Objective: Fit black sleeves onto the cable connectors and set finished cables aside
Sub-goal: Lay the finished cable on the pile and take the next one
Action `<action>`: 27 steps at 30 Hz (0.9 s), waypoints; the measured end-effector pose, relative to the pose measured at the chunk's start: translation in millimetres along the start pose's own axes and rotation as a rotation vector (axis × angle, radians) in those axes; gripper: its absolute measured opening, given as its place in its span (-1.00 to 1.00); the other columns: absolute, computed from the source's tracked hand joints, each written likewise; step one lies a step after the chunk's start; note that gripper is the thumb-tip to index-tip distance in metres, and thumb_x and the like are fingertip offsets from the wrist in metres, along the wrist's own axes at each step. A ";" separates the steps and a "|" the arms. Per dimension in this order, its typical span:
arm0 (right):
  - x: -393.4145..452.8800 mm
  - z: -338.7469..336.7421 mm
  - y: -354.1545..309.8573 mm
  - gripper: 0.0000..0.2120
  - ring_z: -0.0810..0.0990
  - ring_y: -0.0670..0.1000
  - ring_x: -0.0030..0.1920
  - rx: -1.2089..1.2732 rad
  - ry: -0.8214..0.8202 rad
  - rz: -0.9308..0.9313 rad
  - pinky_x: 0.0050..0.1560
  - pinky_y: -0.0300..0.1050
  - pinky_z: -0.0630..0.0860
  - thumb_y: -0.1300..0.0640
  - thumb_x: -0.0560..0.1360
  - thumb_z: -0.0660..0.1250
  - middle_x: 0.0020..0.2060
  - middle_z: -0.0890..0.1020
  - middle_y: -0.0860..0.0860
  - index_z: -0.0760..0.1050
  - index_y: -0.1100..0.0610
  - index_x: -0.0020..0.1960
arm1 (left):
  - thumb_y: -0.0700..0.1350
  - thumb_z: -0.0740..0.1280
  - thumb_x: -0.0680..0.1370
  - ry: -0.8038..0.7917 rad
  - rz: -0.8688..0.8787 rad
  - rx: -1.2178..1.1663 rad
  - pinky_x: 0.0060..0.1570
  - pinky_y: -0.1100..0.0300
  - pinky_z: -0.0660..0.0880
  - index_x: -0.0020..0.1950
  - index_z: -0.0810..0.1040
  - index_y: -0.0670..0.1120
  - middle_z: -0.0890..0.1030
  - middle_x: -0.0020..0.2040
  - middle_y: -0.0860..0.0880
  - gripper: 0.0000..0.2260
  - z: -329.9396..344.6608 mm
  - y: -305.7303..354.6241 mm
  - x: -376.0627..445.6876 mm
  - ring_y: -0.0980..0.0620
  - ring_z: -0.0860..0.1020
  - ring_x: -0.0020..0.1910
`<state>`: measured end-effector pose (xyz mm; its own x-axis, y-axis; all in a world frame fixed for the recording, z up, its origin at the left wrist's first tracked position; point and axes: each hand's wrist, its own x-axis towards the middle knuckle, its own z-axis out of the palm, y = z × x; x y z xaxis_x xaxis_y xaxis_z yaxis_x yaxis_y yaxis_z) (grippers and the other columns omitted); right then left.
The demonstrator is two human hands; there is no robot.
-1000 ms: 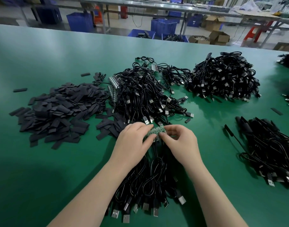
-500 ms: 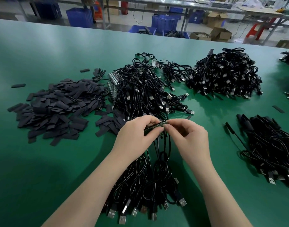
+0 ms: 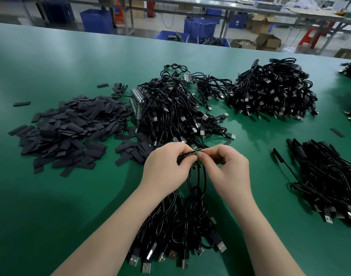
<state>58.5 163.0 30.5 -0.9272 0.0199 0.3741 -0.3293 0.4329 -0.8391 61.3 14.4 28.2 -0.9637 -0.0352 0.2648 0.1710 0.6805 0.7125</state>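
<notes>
Fingers of your left hand (image 3: 166, 166) curl round the connector strip (image 3: 187, 154) to steady it while your right hand (image 3: 226, 168) pinches its near end, likely separating one connector. Cables (image 3: 182, 222) hang beneath both hands; sleeves (image 3: 71, 128) lie beyond your left hand.

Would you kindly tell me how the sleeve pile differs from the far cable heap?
The sleeve pile is low, spread out, made of flat matte strips; the far cable heap is a taller mound of tangled cords with metal plugs. Both are black and lie on the green table.
</notes>
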 end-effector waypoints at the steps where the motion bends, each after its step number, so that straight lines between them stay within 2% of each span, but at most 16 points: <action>1: -0.6 0.5 0.1 -0.72 0.59 -0.21 -0.21 -0.005 0.009 -0.011 -0.18 -0.46 0.44 0.22 0.46 0.50 -0.29 0.64 -0.16 0.55 -0.13 -0.24 | 0.03 0.38 0.52 0.000 0.000 0.009 -0.23 0.37 0.37 -0.09 0.60 0.15 0.58 -0.16 0.21 -0.98 0.0 0.1 -0.2 0.20 0.51 -0.14; 8: -3.4 4.5 1.8 -0.83 0.57 -0.15 -0.20 -0.097 0.057 -0.089 -0.16 -0.41 0.45 0.28 0.45 0.49 -0.29 0.61 -0.13 0.60 0.04 -0.21 | 0.01 0.37 0.53 0.021 -0.018 0.057 -0.29 0.37 0.33 -0.09 0.60 0.12 0.56 -0.18 0.20 -0.98 2.4 1.9 0.9 0.18 0.50 -0.18; 10: -5.2 5.4 0.2 -0.83 0.58 -0.14 -0.18 -0.073 0.064 -0.106 -0.15 -0.41 0.46 0.27 0.45 0.49 -0.28 0.62 -0.16 0.62 0.03 -0.20 | -0.01 0.38 0.52 0.049 -0.032 0.030 -0.31 0.35 0.34 -0.09 0.61 0.13 0.56 -0.19 0.22 -0.97 2.5 1.4 0.7 0.19 0.50 -0.18; 14: -1.8 -0.6 2.0 -0.90 0.60 -0.13 -0.17 -0.020 0.168 -0.035 -0.11 -0.28 0.51 0.16 0.51 0.44 -0.24 0.63 -0.17 0.60 -0.02 -0.13 | 0.07 0.37 0.53 0.049 0.003 0.030 -0.13 0.29 0.47 -0.01 0.64 0.16 0.63 -0.09 0.22 -0.91 1.2 -1.7 1.1 0.23 0.54 -0.08; 17: 0.9 -6.0 7.2 -0.91 0.56 -0.19 -0.25 0.086 0.254 0.130 -0.19 -0.31 0.48 0.07 0.56 0.36 -0.26 0.61 -0.21 0.53 -0.08 -0.11 | 0.09 0.32 0.57 0.002 0.055 0.144 0.12 0.14 0.47 0.23 0.60 0.11 0.64 0.11 0.16 -0.74 1.8 -4.6 2.5 0.18 0.56 0.09; 19: 1.8 -9.4 9.6 -0.92 0.55 -0.19 -0.33 0.192 0.269 0.247 -0.24 -0.28 0.48 0.04 0.59 0.33 -0.29 0.60 -0.18 0.50 -0.08 -0.08 | 0.08 0.31 0.58 -0.003 0.080 0.160 0.23 0.11 0.42 0.33 0.54 0.06 0.61 0.21 0.13 -0.66 1.5 -6.5 1.8 0.16 0.53 0.19; 23: 4.7 -15.9 5.9 -0.92 0.52 -0.10 -0.45 0.291 0.169 0.281 -0.37 -0.25 0.45 0.08 0.58 0.35 -0.41 0.56 -0.12 0.51 -0.01 -0.09 | 0.13 0.30 0.56 0.027 0.128 0.005 0.27 0.21 0.38 0.30 0.58 0.05 0.59 0.19 0.19 -0.65 -2.6 -8.5 -4.2 0.29 0.47 0.19; 25: 2.8 -14.9 -0.4 -0.93 0.54 -0.06 -0.46 0.492 0.080 0.281 -0.40 -0.23 0.47 0.13 0.57 0.39 -0.41 0.57 -0.08 0.52 0.06 -0.09 | 0.18 0.30 0.53 -0.044 0.135 -0.128 0.23 0.27 0.42 0.29 0.57 0.12 0.58 0.14 0.28 -0.63 -5.1 -6.2 -8.8 0.30 0.50 0.17; 27: -0.5 -12.8 -6.9 -0.95 0.55 -0.08 -0.44 0.639 -0.005 0.282 -0.38 -0.23 0.50 0.10 0.51 0.42 -0.43 0.59 -0.05 0.57 0.01 -0.12 | 0.20 0.34 0.48 -0.105 0.135 -0.256 0.14 0.32 0.48 0.27 0.58 0.16 0.62 0.07 0.28 -0.62 -7.2 -1.7 -12.9 0.28 0.56 0.09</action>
<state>63.6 171.5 41.2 -0.9931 0.0487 0.1070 -0.1147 -0.2029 -0.9724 75.0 8.4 28.3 -0.9422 0.1279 0.3096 0.3327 0.4665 0.8196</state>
